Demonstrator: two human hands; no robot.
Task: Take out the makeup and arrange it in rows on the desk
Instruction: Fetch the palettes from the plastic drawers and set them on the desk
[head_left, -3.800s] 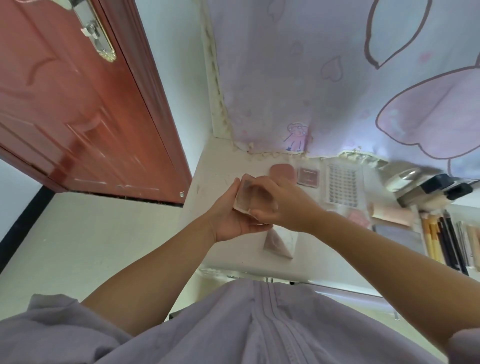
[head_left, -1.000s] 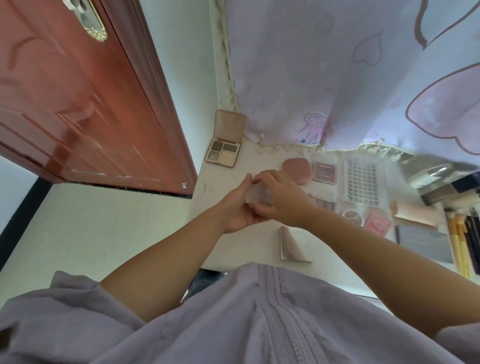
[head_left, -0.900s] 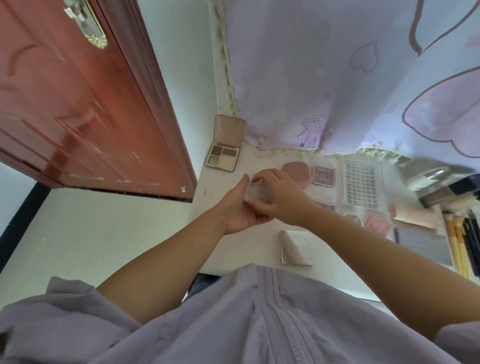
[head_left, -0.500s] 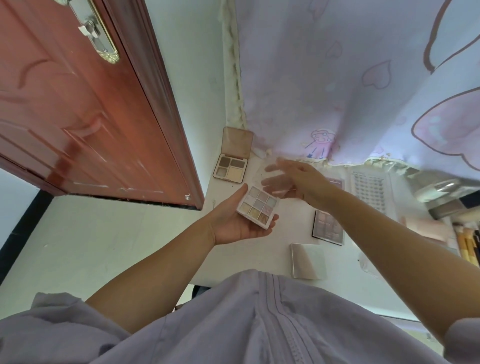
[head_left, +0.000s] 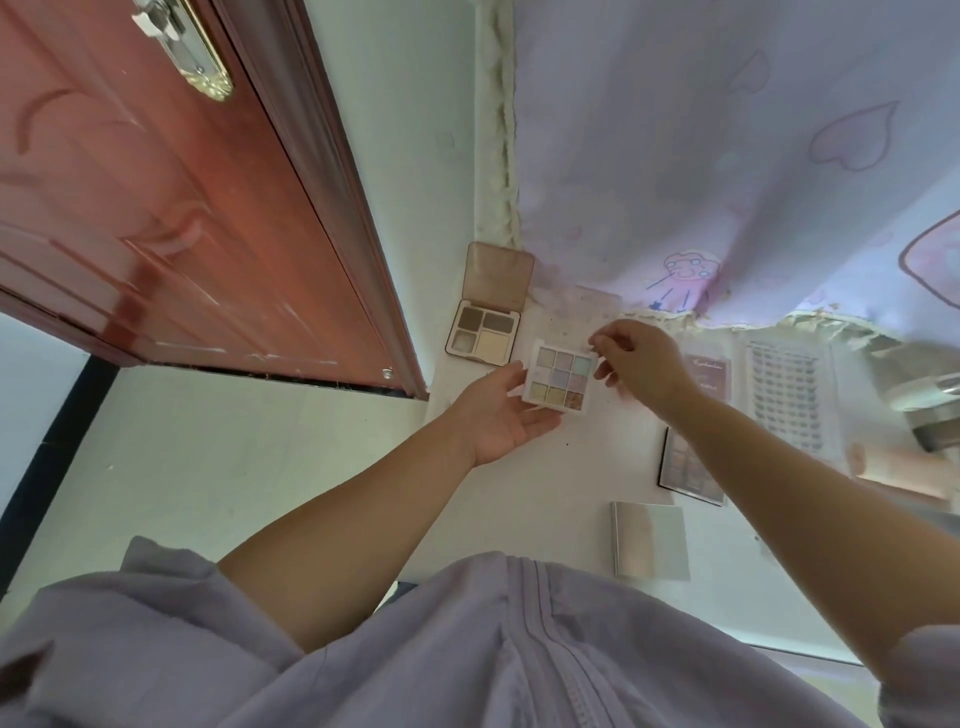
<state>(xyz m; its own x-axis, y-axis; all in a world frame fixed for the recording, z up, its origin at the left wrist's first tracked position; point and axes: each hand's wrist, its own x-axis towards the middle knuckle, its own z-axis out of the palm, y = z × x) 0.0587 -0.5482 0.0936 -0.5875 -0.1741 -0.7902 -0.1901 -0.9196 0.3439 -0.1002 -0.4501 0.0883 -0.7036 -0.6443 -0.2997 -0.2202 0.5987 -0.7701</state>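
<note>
Over the far left part of the white table (head_left: 582, 467), both hands hold a small square nine-pan pastel eyeshadow palette (head_left: 561, 382) with its clear lid swung open. The left hand (head_left: 498, 421) cradles the base on loosely curled fingers with the thumb on the near edge; the right hand (head_left: 634, 364) pinches the far right corner between thumb and forefinger. Just beyond lies an open brown four-pan eyeshadow compact (head_left: 485, 322), its lid propped against the wall.

Judgement: the palette is being set down beside the compact. To do it well, lower it level, square its edges with the compact's, leave a narrow gap, and release the corner pinch last so the lid does not fall shut.

Against the frame half a second earlier, the palette has travelled forward towards the compact, and the right hand, then spread above it, now grips its corner.
</note>
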